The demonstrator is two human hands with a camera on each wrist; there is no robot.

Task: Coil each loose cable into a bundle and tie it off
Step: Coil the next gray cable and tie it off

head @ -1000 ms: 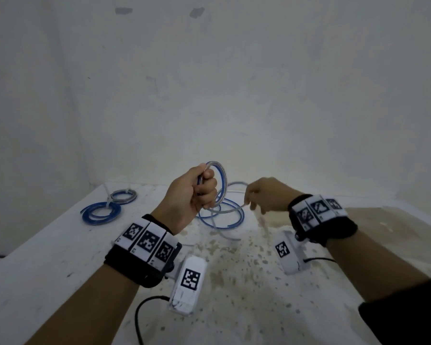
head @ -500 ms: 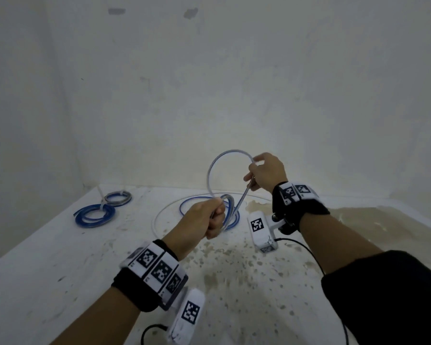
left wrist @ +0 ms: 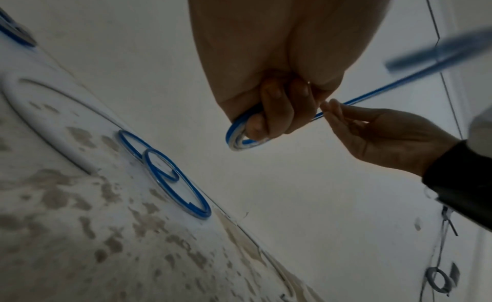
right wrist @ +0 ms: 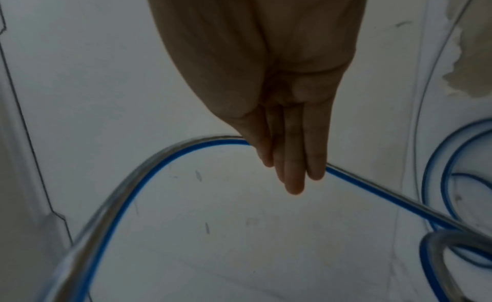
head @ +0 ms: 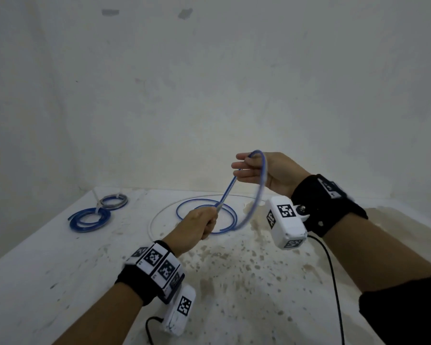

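Observation:
A clear cable with a blue stripe (head: 225, 192) runs from my left hand (head: 204, 223) up to my right hand (head: 274, 174). My left hand grips a small coil of this cable (left wrist: 238, 138) in its curled fingers, low over the table. My right hand is raised higher, with its fingers (right wrist: 293, 169) straight and together. The cable (right wrist: 149, 165) passes behind those fingers, loops over the top of the hand and drops, blurred, to the table. Loose loops of the same cable (head: 230, 216) lie on the table behind my left hand.
A thin white cable ring (head: 152, 221) lies around the loose loops on the stained white table (head: 60, 270). Two tied bundles sit at the back left, one blue (head: 90, 219) and one greyish (head: 113, 201). Bare walls close the back and left.
My right hand has risen and moved right, and its pinch has become straight fingers with the loop over them. My left hand has dropped lower, still holding the coil.

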